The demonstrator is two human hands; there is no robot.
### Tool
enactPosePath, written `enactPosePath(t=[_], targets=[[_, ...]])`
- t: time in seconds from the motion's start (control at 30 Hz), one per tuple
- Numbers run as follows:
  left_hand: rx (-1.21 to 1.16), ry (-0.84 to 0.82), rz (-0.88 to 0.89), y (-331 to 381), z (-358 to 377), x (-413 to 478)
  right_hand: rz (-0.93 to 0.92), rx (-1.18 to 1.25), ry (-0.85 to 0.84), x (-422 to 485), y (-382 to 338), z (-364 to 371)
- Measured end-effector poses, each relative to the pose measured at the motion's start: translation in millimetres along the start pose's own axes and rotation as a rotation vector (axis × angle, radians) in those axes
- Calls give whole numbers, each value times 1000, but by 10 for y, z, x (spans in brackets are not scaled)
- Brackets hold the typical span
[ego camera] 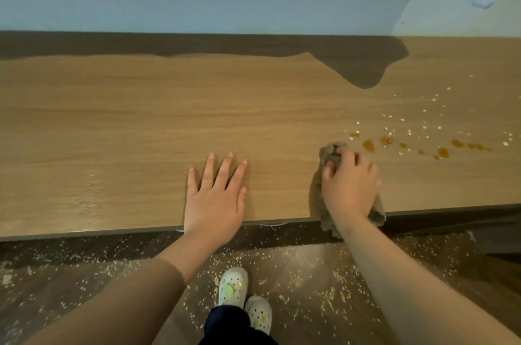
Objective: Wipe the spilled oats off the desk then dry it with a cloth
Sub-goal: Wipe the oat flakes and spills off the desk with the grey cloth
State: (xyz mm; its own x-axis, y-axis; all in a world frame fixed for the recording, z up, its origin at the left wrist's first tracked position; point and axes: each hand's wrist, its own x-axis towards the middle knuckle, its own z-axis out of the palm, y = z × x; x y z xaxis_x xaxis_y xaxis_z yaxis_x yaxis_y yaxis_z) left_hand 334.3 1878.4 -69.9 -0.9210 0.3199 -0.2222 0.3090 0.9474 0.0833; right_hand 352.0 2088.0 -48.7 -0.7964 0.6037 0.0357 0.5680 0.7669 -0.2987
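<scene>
Down low, the dark wood floor (pixel 310 265) is sprinkled with little pale oat flakes (pixel 296 278). Two white shoes with holes (pixel 233 285) stand on it.

Next comes the front edge of the light brown wooden worktop (pixel 141 119). The left hand (pixel 215 198) lies flat on it. Its fingers (pixel 208 172) are straight and spread, and they hold nothing.

The right hand (pixel 349 184) sits off to the right, near the same edge. Its fingers (pixel 345 157) are curled tight around a bunched grey-brown cloth (pixel 331 151). A bit of the cloth pokes out past the fingertips, and another bit hangs over the edge by the wrist.

Just past these fingers, and off to their right, is a row of small brown wet drops (pixel 368 145). Farther out from the fingers, the spilled oats (pixel 386 128) lie scattered on the worktop. A pale blue wall (pixel 197 0) stands at the back.
</scene>
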Motion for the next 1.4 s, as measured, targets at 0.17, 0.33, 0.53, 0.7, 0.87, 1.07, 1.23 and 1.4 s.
enactPosePath(t=[0.17, 0.33, 0.53, 0.7, 0.87, 1.07, 1.23, 1.4], targets=[[-6, 3, -7, 13, 4, 12, -695, 7, -92, -367, -183, 109], [-3, -11, -21, 126, -96, 73, -245, -15, -53, 65, 338, -25], [-31, 1, 74, 812, -134, 427, -627, -6, -90, -125, 475, -42], [-37, 13, -68, 1514, -66, 565, -289, 161, -14, 336, 1309, -343], [-34, 57, -204, 1720, -30, 588, 204, 249, 132, 1063, 2081, -715], [-39, 93, -236, 1748, -4, 579, 82, 106, -58, 1472, 1855, -601], [-28, 83, -232, 1710, 13, 598, -628, 49, -349, 1177, 1724, -624], [-168, 52, -446, 1845, -59, 817, -188, 259, -76, 1540, 2183, -712]])
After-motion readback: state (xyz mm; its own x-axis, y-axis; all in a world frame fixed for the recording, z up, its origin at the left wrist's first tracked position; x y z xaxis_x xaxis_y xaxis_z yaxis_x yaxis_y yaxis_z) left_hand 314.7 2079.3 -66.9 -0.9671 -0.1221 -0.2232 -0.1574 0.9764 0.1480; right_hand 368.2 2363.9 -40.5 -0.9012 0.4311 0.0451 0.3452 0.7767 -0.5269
